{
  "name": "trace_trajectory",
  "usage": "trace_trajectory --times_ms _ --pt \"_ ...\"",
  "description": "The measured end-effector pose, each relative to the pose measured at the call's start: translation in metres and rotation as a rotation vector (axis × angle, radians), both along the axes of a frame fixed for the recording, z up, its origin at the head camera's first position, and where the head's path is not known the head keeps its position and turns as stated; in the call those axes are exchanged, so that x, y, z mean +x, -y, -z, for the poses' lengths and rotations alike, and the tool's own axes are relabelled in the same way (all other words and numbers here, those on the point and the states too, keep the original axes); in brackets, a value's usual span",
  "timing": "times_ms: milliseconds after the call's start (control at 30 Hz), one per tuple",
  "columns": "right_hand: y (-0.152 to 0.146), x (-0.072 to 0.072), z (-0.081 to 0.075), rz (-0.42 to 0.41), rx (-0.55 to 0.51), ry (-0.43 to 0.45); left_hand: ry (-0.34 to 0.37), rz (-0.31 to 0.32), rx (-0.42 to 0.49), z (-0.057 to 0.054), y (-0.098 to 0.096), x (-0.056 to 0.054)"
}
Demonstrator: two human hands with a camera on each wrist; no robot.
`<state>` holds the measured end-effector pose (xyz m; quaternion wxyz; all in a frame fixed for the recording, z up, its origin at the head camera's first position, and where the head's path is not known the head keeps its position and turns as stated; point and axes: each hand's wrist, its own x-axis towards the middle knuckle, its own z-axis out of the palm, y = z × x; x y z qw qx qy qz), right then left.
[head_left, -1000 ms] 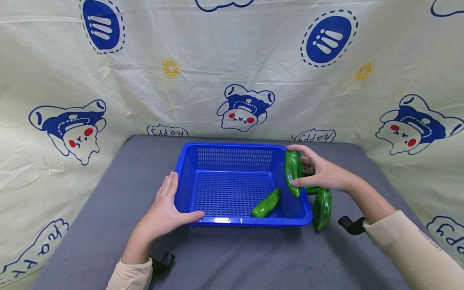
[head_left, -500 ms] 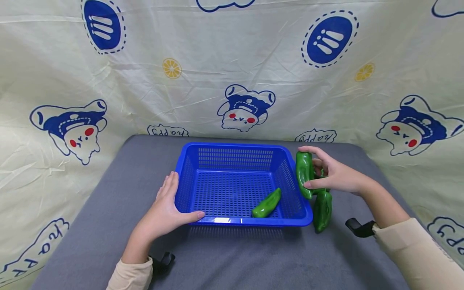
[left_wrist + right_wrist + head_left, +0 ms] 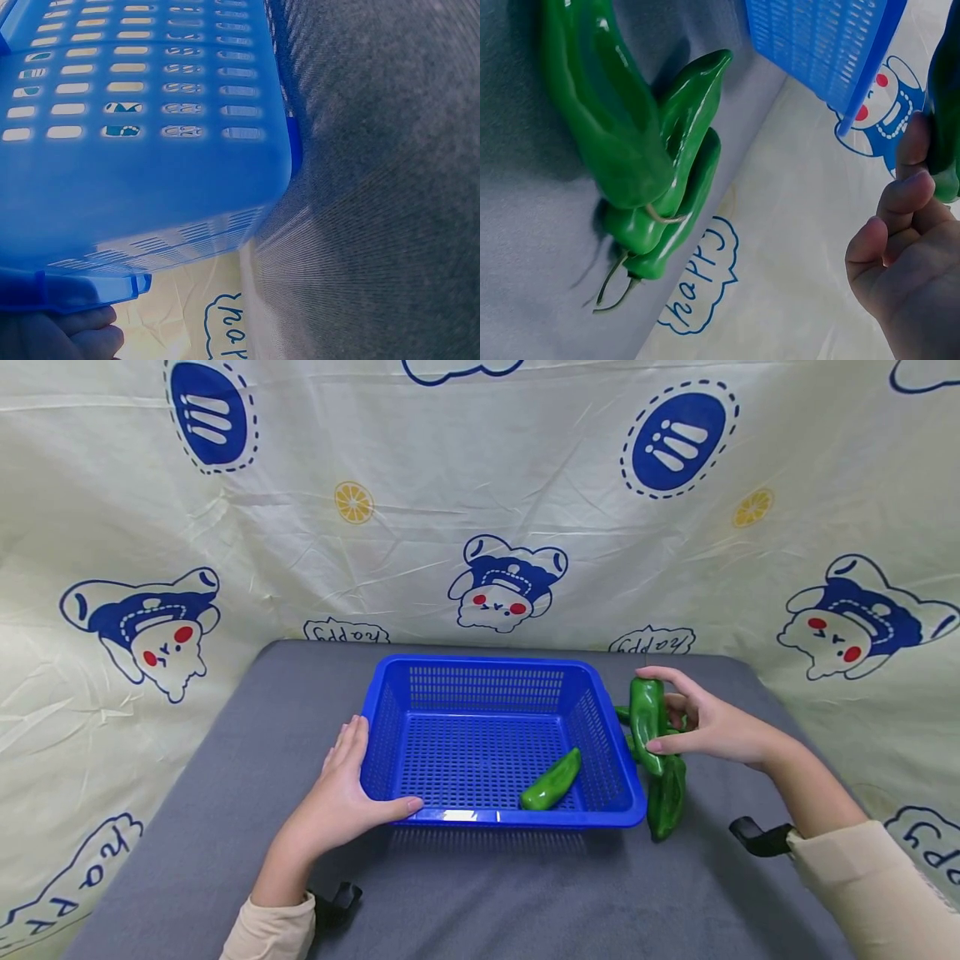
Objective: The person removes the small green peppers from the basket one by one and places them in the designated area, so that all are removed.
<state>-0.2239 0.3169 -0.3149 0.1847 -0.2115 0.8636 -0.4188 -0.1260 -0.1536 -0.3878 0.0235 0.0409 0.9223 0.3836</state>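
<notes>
A blue plastic basket (image 3: 480, 817) with slotted walls stands on the grey table; one green pepper (image 3: 552, 781) lies inside it, near the front right. My left hand (image 3: 341, 793) rests against its near left corner, thumb laid along the front rim and fingers straight against the left side. Between thumb and fingers, my right hand (image 3: 701, 722) holds a long green pepper (image 3: 647, 718) upright, just right of the basket. Beneath and behind it lie more green peppers (image 3: 607, 112), partly hidden in the head view; three show in the right wrist view, stems visible.
The grey cloth-covered table (image 3: 480, 902) extends around the basket. A pale printed curtain (image 3: 480, 468) hangs behind and on both sides. Black straps (image 3: 759, 837) stick out at the sleeve cuffs.
My right hand has carried its pepper rightward, from over the basket's right rim to above the peppers on the table. The left hand and the basket have stayed put.
</notes>
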Motion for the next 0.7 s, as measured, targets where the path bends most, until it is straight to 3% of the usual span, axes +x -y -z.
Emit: trace_trajectory --times_ms 700 --pt "-0.021 -0.001 0.010 0.001 0.018 -0.011 -0.002 0.001 0.000 -0.001 0.000 0.000"
